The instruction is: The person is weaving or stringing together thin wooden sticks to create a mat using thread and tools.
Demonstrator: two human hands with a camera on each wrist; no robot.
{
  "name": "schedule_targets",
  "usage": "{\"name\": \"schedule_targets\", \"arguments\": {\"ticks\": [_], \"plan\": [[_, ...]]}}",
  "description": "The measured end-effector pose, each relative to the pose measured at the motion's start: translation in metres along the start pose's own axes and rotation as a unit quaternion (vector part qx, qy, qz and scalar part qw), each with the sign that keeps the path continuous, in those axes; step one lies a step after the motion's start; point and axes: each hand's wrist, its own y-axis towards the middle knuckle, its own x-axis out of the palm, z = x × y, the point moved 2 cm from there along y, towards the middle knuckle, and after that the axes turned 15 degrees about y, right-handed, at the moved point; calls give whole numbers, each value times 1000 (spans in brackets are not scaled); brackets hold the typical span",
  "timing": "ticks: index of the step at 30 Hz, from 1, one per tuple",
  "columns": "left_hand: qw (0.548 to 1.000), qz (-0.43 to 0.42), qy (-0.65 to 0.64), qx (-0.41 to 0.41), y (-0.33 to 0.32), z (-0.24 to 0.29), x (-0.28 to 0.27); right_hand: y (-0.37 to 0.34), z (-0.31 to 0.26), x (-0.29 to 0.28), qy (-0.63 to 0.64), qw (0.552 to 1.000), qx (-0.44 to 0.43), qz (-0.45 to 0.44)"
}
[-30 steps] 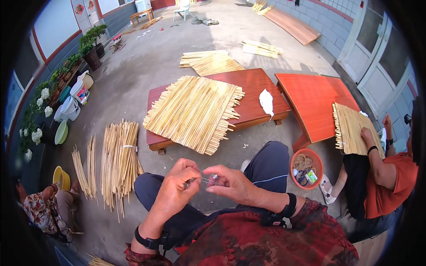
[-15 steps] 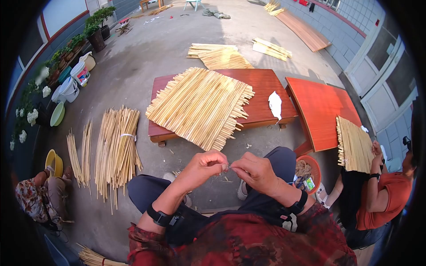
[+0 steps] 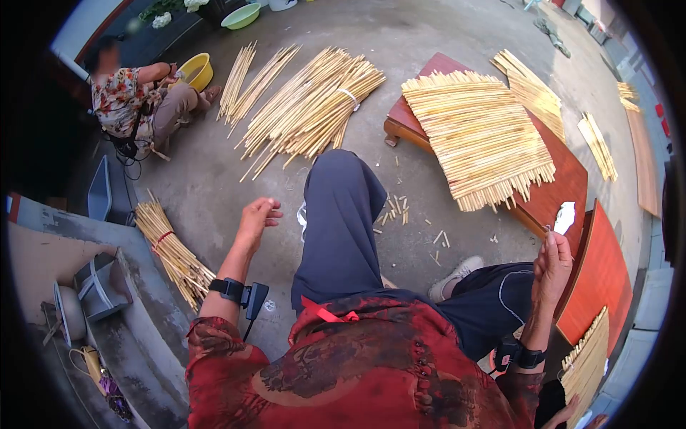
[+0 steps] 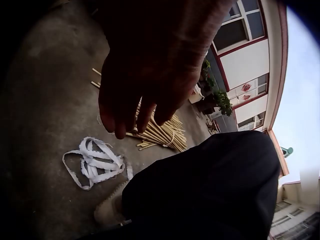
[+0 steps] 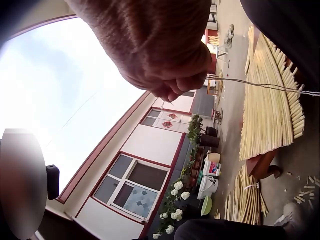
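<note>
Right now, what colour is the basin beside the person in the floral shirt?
Yellow basin; clearest in the head view.

Wears a red shirt (image 3: 343, 372) blotched with dark brown and near-black, with sleeves (image 3: 218, 339) ending near the elbow. Has small dark-red fastenings (image 3: 421, 365) in a row down the front, and a bright red ribbon (image 3: 327, 311) at the waist. Dressed below in plain dark navy trousers (image 3: 336, 222), with a thin pale line (image 3: 504, 289) curving over the right leg, either piping or thread, too fine to tell. Shod in a pale, off-white shoe (image 3: 461, 274). Banded in black at the left wrist (image 3: 227, 289) and right wrist (image 3: 530, 357), with dark boxy units (image 3: 255, 300) attached.
</note>
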Motion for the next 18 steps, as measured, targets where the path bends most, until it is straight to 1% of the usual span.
{"name": "schedule_targets", "arguments": {"ticks": [1, 2, 3, 5, 6, 7, 8, 9, 11, 14, 15, 17, 18], "plan": [[994, -81, 14, -74, -15, -38, 21, 0, 2, 2, -12, 1000, 0, -18], [978, -156, 6, -137, -31, -78, 44, 2, 5, 3, -23, 999, -1, -36], [960, -214, 2, -181, -50, -101, 69, 0, 6, 6, -38, 998, 0, -49], [965, -242, -55, -81, -76, -140, 111, 1, 5, 7, -57, 996, 10, -74], [965, -241, -65, -85, -88, -131, 113, -2, 4, 11, -74, 994, 15, -82], [949, -242, -112, -169, -105, -113, 116, -2, 3, 11, -92, 992, 20, -79], [924, -242, -157, -251, -112, -105, 117, 0, 4, 13, -99, 991, 21, -87], [915, -247, -180, -265, -114, -108, 117, -1, 5, 19, -107, 990, 33, -91], [910, -270, -200, -243, -109, -121, 127, 5, 9, 24, -129, 985, 47, -101], [904, -311, -217, -199, -95, -138, 143, 12, 15, 47, -169, 975, 74, -126], [901, -327, -219, -181, -89, -143, 143, 11, 17, 62, -190, 966, 68, -158], [899, -363, -210, -127, -75, -150, 154, 15, 19, 74, -224, 952, 57, -202], [897, -382, -198, -97, -66, -151, 151, 17, 19, 83, -235, 950, 60, -194]]}}
